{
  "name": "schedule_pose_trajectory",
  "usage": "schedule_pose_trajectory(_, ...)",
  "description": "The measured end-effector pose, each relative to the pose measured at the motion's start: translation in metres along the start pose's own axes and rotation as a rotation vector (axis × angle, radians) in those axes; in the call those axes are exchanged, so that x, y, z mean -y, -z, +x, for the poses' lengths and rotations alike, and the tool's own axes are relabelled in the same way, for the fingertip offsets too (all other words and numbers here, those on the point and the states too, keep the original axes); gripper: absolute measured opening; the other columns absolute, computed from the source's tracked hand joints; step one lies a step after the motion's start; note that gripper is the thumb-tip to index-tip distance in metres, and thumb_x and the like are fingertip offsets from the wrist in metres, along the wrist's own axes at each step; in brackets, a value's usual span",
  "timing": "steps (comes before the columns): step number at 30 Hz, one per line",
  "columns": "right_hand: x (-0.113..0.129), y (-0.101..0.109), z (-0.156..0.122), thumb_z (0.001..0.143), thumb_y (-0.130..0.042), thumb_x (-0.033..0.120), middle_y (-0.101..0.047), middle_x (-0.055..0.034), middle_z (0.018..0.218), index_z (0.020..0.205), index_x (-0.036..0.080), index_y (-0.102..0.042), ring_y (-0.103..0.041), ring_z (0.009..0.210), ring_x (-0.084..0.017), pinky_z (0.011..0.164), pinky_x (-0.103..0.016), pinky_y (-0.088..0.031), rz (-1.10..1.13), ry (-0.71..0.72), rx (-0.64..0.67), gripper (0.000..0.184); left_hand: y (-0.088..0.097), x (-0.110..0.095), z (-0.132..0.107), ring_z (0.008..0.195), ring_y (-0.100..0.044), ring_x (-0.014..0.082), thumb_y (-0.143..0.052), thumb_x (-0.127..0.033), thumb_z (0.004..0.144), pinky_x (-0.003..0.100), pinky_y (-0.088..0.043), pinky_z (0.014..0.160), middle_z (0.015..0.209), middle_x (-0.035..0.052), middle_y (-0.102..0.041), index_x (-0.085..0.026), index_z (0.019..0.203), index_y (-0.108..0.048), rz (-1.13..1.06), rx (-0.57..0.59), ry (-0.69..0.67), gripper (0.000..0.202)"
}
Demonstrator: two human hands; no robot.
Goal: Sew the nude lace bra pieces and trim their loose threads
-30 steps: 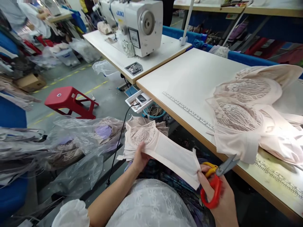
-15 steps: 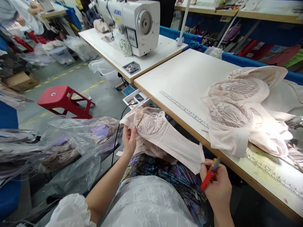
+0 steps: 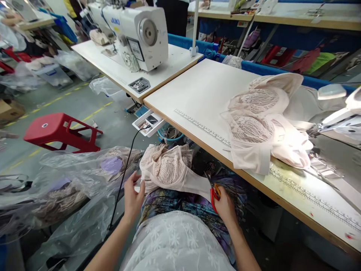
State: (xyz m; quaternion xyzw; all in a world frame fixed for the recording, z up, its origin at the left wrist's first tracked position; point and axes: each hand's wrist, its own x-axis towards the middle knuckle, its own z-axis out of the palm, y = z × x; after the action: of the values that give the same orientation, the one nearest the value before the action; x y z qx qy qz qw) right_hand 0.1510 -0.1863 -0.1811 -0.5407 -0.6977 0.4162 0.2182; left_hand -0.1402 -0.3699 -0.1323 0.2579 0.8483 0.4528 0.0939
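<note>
Head view: a beige lace bra point(image 3: 170, 171) lies across the person's lap, cup side up, on what look like more such pieces, with a patterned skirt point(image 3: 176, 202) beneath. The lap probably serves as a soft work surface, close to both hands. The left hand point(image 3: 133, 197) is at the bra's left edge, thumb and fingers apart; whether the thumb touches the fabric I cannot tell. The right hand point(image 3: 224, 206) is closed around the scissors point(image 3: 213, 200) by their red and yellow handles, beside the end of the bra's band; whether it also pinches the band is unclear. The blades point forward, away from the body, which likely keeps them off the person.

To the right, more bras point(image 3: 251, 128) are heaped on the bench point(image 3: 194, 88), beside a printed ruler point(image 3: 201, 128), presumably within easy reach. A lamp-lit sewing machine point(image 3: 342, 118) stands past them. Under the bench edge, a white tray point(image 3: 138, 123) holds a small device point(image 3: 151, 119), probably to save worktop space. Farther left stands a red stool point(image 3: 46, 130).
</note>
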Motion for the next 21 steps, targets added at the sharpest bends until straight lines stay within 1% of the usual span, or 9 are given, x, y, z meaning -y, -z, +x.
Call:
schedule_pose_trajectory(2, 0.002, 0.005, 0.006, 0.073, -0.057, 0.053, -0.061, -0.0035, 0.062, 0.075, 0.025, -0.053, -0.059, 0.058, -0.023, 0.057, -0.034, -0.045, 0.074, -0.021, 0.012, 0.029, 0.011, -0.007, 0.024, 0.12, -0.055, 0.0339, -0.054, -0.044, 0.091, 0.053, -0.044, 0.103, 0.122, 0.0175, -0.06, -0.018, 0.124, -0.057, 0.228, 0.074, -0.273, 0.042)
schedule_pose_trajectory(5, 0.005, 0.015, 0.011, 0.071, -0.06, 0.058, -0.061, -0.0012, 0.064, 0.075, 0.022, -0.054, -0.057, 0.06, -0.019, 0.06, -0.033, -0.048, 0.194, -0.042, 0.039, 0.036, 0.008, -0.023, 0.072, 0.131, -0.049, 0.0316, -0.045, -0.04, 0.095, 0.052, -0.036, 0.113, 0.135, 0.0165, -0.057, -0.019, 0.127, -0.057, 0.364, 0.435, -0.598, 0.04)
schedule_pose_trajectory(8, 0.01, 0.024, 0.01, 0.069, -0.066, 0.06, -0.064, -0.0015, 0.071, 0.078, 0.021, -0.057, -0.058, 0.065, -0.018, 0.063, -0.032, -0.049, 0.288, -0.067, 0.031, 0.041, -0.011, -0.031, 0.112, 0.125, -0.056, 0.0305, -0.04, -0.043, 0.095, 0.056, -0.026, 0.118, 0.126, 0.0155, -0.065, -0.018, 0.127, -0.057, 0.498, 0.733, -0.754, 0.044)
schedule_pose_trajectory(10, 0.011, 0.028, 0.006, 0.067, -0.07, 0.06, -0.063, -0.0013, 0.072, 0.077, 0.02, -0.057, -0.056, 0.065, -0.017, 0.063, -0.031, -0.049, 0.331, -0.086, 0.01, 0.043, -0.022, -0.031, 0.126, 0.113, -0.063, 0.0304, -0.039, -0.045, 0.094, 0.057, -0.023, 0.118, 0.113, 0.0153, -0.07, -0.018, 0.119, -0.061, 0.584, 0.794, -0.837, 0.043)
schedule_pose_trajectory(11, 0.011, 0.029, 0.004, 0.066, -0.071, 0.06, -0.063, -0.001, 0.072, 0.077, 0.02, -0.057, -0.056, 0.065, -0.016, 0.062, -0.031, -0.049, 0.348, -0.095, 0.0, 0.043, -0.025, -0.031, 0.129, 0.106, -0.065, 0.0304, -0.039, -0.045, 0.094, 0.056, -0.028, 0.116, 0.107, 0.0154, -0.071, -0.018, 0.114, -0.062, 0.621, 0.794, -0.87, 0.042)
schedule_pose_trajectory(14, 0.009, 0.031, -0.001, 0.066, -0.073, 0.059, -0.061, -0.0002, 0.072, 0.078, 0.02, -0.056, -0.054, 0.065, -0.015, 0.063, -0.03, -0.048, 0.387, -0.118, -0.014, 0.044, -0.026, -0.033, 0.128, 0.082, -0.068, 0.0299, -0.037, -0.044, 0.094, 0.047, -0.047, 0.093, 0.085, 0.0148, -0.071, -0.017, 0.103, -0.065, 0.787, 0.767, -0.863, 0.04)
schedule_pose_trajectory(16, 0.007, 0.031, -0.003, 0.066, -0.073, 0.058, -0.061, 0.0001, 0.072, 0.079, 0.02, -0.057, -0.054, 0.066, -0.015, 0.063, -0.03, -0.048, 0.402, -0.128, -0.01, 0.043, -0.023, -0.04, 0.125, 0.067, -0.066, 0.0294, -0.036, -0.044, 0.094, 0.041, -0.049, 0.076, 0.069, 0.0128, -0.068, -0.016, 0.101, -0.066, 0.95, 0.763, -0.771, 0.041)
schedule_pose_trajectory(19, 0.003, 0.029, -0.002, 0.067, -0.073, 0.057, -0.061, 0.0002, 0.074, 0.08, 0.02, -0.057, -0.055, 0.067, -0.015, 0.065, -0.03, -0.048, 0.413, -0.133, 0.008, 0.042, -0.015, -0.056, 0.128, 0.065, -0.066, 0.0318, -0.038, -0.047, 0.093, 0.039, -0.048, 0.066, 0.064, 0.0122, -0.066, -0.016, 0.095, -0.068, 1.126, 0.78, -0.64, 0.043)
schedule_pose_trajectory(21, 0.001, 0.027, 0.0, 0.067, -0.073, 0.056, -0.061, 0.0005, 0.074, 0.08, 0.02, -0.057, -0.055, 0.068, -0.015, 0.066, -0.03, -0.048, 0.417, -0.131, 0.019, 0.041, -0.011, -0.067, 0.134, 0.069, -0.067, 0.0327, -0.037, -0.049, 0.094, 0.039, -0.049, 0.066, 0.068, 0.0127, -0.067, -0.016, 0.095, -0.067, 1.174, 0.796, -0.618, 0.045)
